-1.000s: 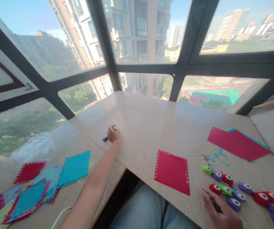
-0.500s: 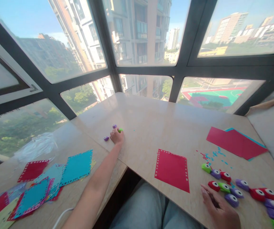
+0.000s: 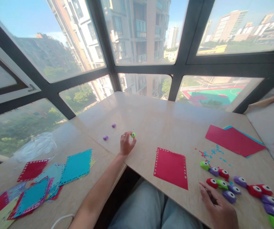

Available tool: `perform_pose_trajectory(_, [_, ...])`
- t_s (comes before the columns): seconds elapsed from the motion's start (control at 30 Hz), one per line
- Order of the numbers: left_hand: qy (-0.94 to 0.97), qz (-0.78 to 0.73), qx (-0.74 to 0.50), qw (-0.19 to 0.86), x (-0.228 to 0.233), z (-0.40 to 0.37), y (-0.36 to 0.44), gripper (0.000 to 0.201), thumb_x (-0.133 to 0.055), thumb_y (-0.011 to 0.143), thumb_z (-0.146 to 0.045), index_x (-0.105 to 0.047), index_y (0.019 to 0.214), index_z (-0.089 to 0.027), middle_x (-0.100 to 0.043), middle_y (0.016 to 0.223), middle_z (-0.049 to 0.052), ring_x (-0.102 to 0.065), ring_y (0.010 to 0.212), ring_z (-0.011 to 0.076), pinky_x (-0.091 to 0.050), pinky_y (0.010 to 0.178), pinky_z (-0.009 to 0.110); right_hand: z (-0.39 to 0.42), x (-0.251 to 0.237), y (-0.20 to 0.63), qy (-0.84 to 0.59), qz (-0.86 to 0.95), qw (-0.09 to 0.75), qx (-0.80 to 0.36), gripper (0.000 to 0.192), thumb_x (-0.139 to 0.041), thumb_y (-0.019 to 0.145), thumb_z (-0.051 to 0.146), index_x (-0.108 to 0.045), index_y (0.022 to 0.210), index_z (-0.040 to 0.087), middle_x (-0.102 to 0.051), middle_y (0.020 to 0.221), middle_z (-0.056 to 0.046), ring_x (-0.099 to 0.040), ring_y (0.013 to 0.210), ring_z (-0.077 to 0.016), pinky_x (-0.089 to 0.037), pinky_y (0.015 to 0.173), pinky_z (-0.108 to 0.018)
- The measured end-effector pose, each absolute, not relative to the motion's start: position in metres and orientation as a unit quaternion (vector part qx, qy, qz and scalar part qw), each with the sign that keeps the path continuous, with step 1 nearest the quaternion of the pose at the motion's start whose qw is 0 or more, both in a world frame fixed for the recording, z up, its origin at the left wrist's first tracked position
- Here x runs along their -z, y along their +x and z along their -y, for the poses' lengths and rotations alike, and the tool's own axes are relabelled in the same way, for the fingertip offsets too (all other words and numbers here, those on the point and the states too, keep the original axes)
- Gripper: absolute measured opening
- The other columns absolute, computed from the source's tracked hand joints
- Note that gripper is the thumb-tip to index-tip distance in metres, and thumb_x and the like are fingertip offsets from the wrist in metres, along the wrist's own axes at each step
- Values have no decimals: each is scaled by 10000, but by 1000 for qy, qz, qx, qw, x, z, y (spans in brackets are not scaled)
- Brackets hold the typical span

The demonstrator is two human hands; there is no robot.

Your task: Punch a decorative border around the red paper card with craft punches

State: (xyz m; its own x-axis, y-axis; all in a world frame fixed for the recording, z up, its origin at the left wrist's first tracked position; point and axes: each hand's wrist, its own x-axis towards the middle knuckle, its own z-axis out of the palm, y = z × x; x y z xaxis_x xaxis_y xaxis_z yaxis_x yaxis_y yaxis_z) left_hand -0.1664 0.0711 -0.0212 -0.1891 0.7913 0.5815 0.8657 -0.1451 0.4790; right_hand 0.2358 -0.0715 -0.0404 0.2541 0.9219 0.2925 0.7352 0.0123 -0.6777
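Observation:
A small green one-eyed craft punch [image 3: 133,135] is pinched between the thumb and fingers of my left hand [image 3: 126,143], over the middle of the table. Left of this hand, two purple craft punches lie on the table, the farther one [image 3: 113,125] and the nearer one [image 3: 105,137]. My right hand [image 3: 219,205] rests at the table's front right, its fingers loosely curled with a gap and nothing visible in them. Just beyond its fingertips sit a red craft punch [image 3: 212,183], a green craft punch [image 3: 222,184] and purple ones.
A red sheet [image 3: 171,168] with holes along its edges lies front centre. More red paper [image 3: 234,140] and scattered paper bits [image 3: 213,152] are at right. Punched sheets [image 3: 77,166] and clear plastic [image 3: 36,146] cover the left. Windows border the table's far side.
My left hand has moved right and slightly nearer with the green craft punch, away from the two purple ones. My right hand has stayed in place.

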Motion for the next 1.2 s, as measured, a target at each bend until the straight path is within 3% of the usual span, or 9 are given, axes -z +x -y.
perform_pose_trajectory(0.2, [-699,546,462,-4,20,-42,-103,237,-558,859,-186,-545,1095,-209,-646,1017,80,-626,1003,187,-521,884,323,74,39,233,-682,607,388,-126,677,-454,849,766,-786,927,181,-779,858,-97,-721,630,-232,-548,576,-302])
perform_pose_trajectory(0.33, [-725,457,507,-93,16,-25,-52,353,-565,824,-120,-527,1165,-203,-643,1009,73,-628,937,176,-536,808,303,74,38,230,-677,609,394,-128,613,-460,888,704,-783,931,184,-773,827,-98,-714,617,-224,-548,579,-305])
perform_pose_trajectory(0.43, [-760,402,482,-172,13,-11,-19,423,-566,815,-104,-513,1223,-204,-656,1030,74,-635,946,178,-535,834,314,75,35,227,-676,607,402,-116,561,-478,905,654,-780,931,183,-758,766,-93,-695,593,-218,-536,556,-305])
perform_pose_trajectory(0.63, [-779,361,418,-297,8,8,21,347,-634,846,-163,-547,1179,-204,-690,1008,58,-653,926,183,-530,865,338,76,26,221,-631,617,438,-173,358,-562,933,472,-734,1022,171,-693,696,-35,-636,559,-165,-528,550,-265])
perform_pose_trajectory(0.93, [-794,344,344,-364,10,15,36,362,-626,877,-181,-570,1235,-195,-696,1119,93,-666,1028,208,-538,944,381,76,24,219,-573,675,424,-192,298,-612,940,356,-651,1205,223,-689,951,-54,-636,716,-163,-550,704,-293])
perform_pose_trajectory(1.1, [-783,354,344,-378,16,19,38,341,-592,889,-161,-584,1228,-195,-697,1137,100,-665,1065,217,-541,959,392,74,24,220,-561,680,437,-179,268,-625,940,321,-664,1192,239,-696,1030,-70,-661,899,-198,-556,791,-309])
perform_pose_trajectory(1.2, [-774,357,353,-386,19,21,38,338,-578,892,-160,-584,1228,-191,-697,1141,103,-666,1066,214,-543,957,393,74,22,218,-558,677,443,-185,243,-623,942,312,-668,1168,234,-685,1026,-76,-660,858,-192,-562,755,-307])
